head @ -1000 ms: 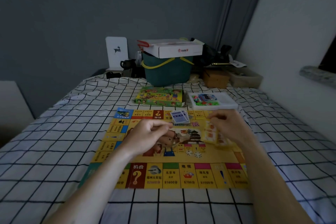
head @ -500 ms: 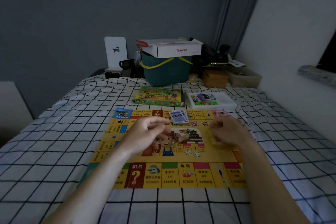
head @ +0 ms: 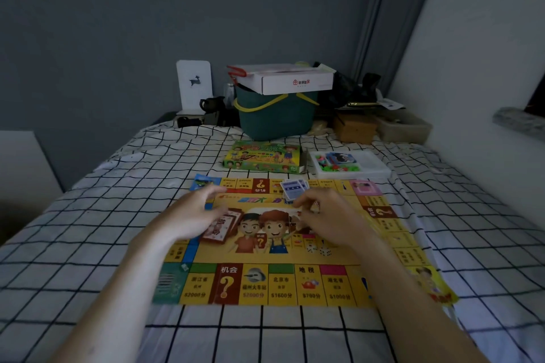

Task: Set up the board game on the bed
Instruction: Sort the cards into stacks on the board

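Board (head: pixel 265 247) lies flat on the bed (head: pixel 88 244), thin and floppy; lift it by its edges. Your left hand (head: pixel 188 218) rests loose-fingered on red cards (head: pixel 219 225); right hand's (head: pixel 330 218) hold is unclear.

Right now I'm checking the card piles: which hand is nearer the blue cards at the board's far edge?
Right. The right hand has its fingertips just below the blue cards, nearly touching. The left hand sits farther left, over the red cards.
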